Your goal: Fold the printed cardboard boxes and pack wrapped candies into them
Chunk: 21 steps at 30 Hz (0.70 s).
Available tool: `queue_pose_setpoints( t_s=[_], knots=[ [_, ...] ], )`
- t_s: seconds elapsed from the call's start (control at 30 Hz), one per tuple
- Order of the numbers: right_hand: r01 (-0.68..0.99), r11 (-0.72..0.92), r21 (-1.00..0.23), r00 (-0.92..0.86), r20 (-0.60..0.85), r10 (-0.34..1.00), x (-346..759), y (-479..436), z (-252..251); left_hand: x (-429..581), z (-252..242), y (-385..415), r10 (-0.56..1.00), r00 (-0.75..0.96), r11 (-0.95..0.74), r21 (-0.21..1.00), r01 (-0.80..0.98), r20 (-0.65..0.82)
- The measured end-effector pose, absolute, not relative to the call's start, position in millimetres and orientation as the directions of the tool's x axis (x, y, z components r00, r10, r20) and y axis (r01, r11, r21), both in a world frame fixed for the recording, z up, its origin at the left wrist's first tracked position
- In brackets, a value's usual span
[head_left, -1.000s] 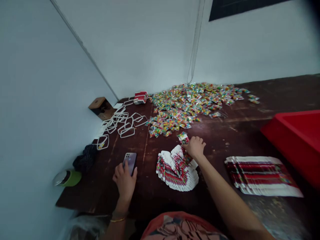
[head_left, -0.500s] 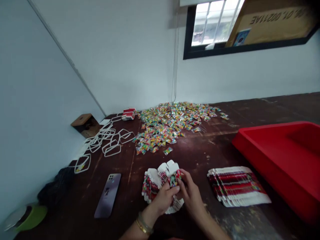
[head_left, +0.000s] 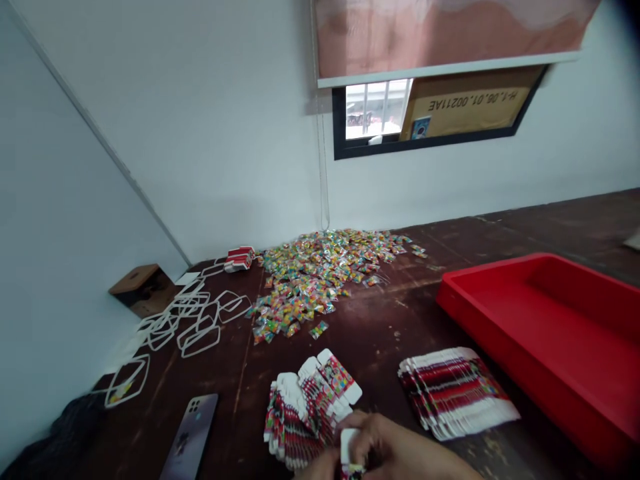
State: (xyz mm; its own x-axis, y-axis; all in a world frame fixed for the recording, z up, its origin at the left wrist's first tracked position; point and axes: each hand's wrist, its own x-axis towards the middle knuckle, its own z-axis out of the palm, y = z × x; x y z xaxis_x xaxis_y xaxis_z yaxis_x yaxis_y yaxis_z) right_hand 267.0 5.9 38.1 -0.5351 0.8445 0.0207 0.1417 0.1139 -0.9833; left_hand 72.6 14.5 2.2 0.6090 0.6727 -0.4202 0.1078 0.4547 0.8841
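Observation:
At the bottom edge my right hand (head_left: 400,450) and my left hand (head_left: 317,472) meet, fingers curled round a small white and red printed card piece (head_left: 347,448). Only a sliver of the left hand shows. Just above them lies a fanned stack of red and white flat cartons (head_left: 305,410). A second, neater stack of the same cartons (head_left: 455,390) lies to the right. Farther back, a big heap of small colourful packets (head_left: 320,273) spreads over the dark wooden table (head_left: 390,327).
A red plastic tray (head_left: 550,333) stands at the right. A phone (head_left: 193,437) lies face down at the lower left. White card frames (head_left: 190,320), a small red carton stack (head_left: 239,259) and a brown box (head_left: 143,290) sit by the left wall. A window is above.
The view has tilted upward, so the table slid down the frame. My left hand left the phone and joined my right hand at the carton stack; both now hold a card piece.

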Motion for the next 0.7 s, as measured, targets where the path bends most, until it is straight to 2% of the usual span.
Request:
queue_pose_setpoints(
  t_s=[0.1,0.23,0.3,0.37,0.47,0.6,0.7],
  knots=[
    [0.067,0.006,-0.998,-0.443,-0.024,0.896,261,-3,39,74,-1,2,0.768,0.539,0.374,0.925,0.061,-0.346],
    [0.0,-0.091,-0.996,-0.224,-0.088,0.971,247,-23,31,75,9,-17,0.9,0.335,0.277,0.959,0.056,-0.28],
    [-0.078,-0.182,-0.98,-0.168,-0.167,0.972,244,-34,20,73,12,-24,0.914,0.322,0.248,0.968,0.034,-0.245],
    [-0.199,-0.334,-0.921,-0.202,-0.295,0.934,245,-43,8,68,9,-29,0.908,0.343,0.235,0.97,0.064,-0.242],
    [-0.353,-0.56,-0.749,-0.375,-0.436,0.818,250,-52,-7,61,2,-37,0.879,0.403,0.191,0.963,0.192,-0.255],
    [-0.441,-0.724,-0.53,-0.573,-0.455,0.682,259,-53,-13,56,-4,-41,0.859,0.467,0.077,0.954,0.289,-0.211],
    [-0.485,-0.728,-0.484,-0.587,-0.437,0.681,264,-51,-13,55,-6,-42,0.88,0.44,0.07,0.966,0.251,-0.178]
  ],
)
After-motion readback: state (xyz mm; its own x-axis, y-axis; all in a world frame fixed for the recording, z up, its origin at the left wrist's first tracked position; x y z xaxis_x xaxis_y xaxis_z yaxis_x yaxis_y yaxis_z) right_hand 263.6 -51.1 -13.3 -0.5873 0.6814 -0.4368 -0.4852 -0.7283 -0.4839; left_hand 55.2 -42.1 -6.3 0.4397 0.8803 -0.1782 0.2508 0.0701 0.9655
